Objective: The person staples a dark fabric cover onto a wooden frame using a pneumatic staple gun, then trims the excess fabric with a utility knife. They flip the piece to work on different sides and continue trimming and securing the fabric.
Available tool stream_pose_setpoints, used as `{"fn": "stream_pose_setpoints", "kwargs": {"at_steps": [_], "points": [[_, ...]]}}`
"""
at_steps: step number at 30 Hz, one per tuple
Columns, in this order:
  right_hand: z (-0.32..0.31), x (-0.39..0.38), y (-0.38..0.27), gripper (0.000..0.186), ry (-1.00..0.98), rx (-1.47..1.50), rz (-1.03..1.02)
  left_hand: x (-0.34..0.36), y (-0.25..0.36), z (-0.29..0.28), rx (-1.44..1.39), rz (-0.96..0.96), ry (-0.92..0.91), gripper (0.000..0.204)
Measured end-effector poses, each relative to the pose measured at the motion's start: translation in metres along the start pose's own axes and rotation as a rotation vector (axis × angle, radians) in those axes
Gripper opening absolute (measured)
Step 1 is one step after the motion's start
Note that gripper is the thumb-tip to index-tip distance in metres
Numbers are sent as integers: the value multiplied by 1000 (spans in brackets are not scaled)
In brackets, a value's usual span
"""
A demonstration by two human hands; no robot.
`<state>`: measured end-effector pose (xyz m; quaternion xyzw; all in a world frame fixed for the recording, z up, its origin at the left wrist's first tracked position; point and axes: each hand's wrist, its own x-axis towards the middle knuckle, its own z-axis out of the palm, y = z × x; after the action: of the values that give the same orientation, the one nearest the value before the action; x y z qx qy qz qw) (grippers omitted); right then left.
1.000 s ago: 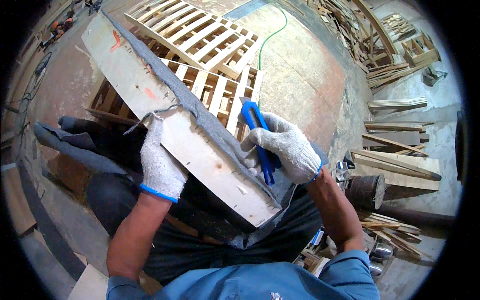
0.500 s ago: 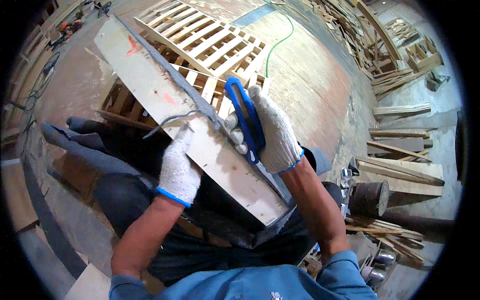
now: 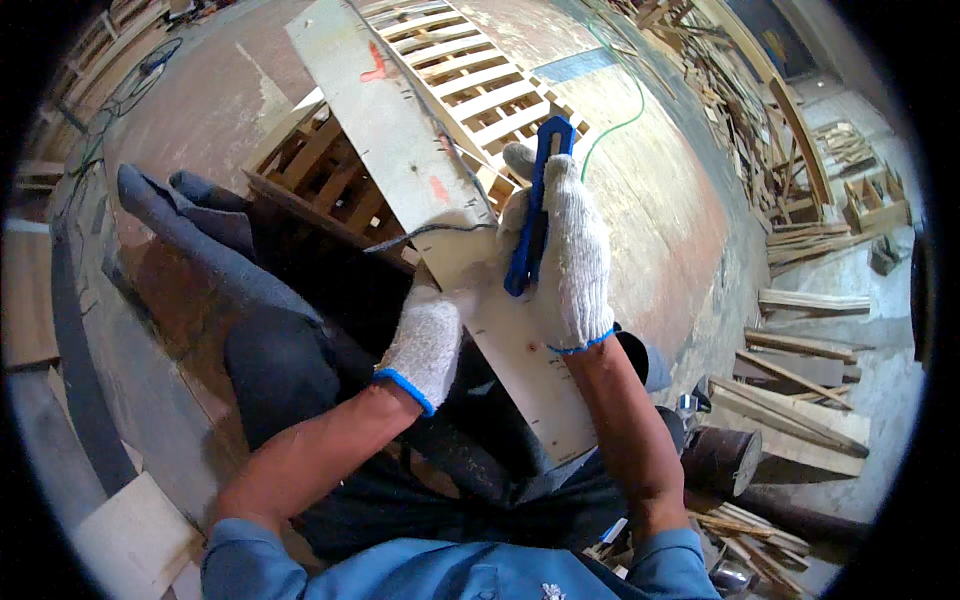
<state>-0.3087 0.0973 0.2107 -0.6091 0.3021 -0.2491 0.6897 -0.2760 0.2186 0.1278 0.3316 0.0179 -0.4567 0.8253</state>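
Note:
A long pale wooden board (image 3: 400, 165) with red marks and staples slants across my lap, from the upper left to my knees. My left hand (image 3: 425, 340), in a white knit glove with a blue cuff, grips the board's left edge; its fingertips are partly hidden. My right hand (image 3: 575, 250), gloved alike, is closed around a blue utility knife (image 3: 540, 205) held nearly upright over the board's right edge. Whether the blade is out I cannot tell. A thin dark grey strip (image 3: 425, 232) of material crosses the board just beyond my left hand.
Slatted wooden pallets (image 3: 480, 85) lie on the floor beyond the board. A dark grey roll of fabric (image 3: 205, 245) rests at the left. A green hose (image 3: 625, 115) curves behind. Scrap wood (image 3: 810, 300) and a rusty metal drum (image 3: 722, 458) are on the right.
The board has swung to a steeper slant, its far end shifting right in view. My left hand has moved right along with it. The knife in my right hand has turned more upright.

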Motion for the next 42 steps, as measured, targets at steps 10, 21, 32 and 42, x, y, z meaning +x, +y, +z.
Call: {"fn": "stream_pose_setpoints", "kwargs": {"at_steps": [10,21,32,42], "points": [[48,-9,0,35,144,-562,-92,-1,-1,-9,171,-60,3,53],[61,-16,5,39,185,-688,-125,23,-21,-34,76,-115,-80,59],[63,-30,4,40,138,-831,-115,33,-30,-53,12,-120,-128,48],[-38,-33,-54,30,-108,-384,183,6,6,-24,32,-127,79,43]]}}
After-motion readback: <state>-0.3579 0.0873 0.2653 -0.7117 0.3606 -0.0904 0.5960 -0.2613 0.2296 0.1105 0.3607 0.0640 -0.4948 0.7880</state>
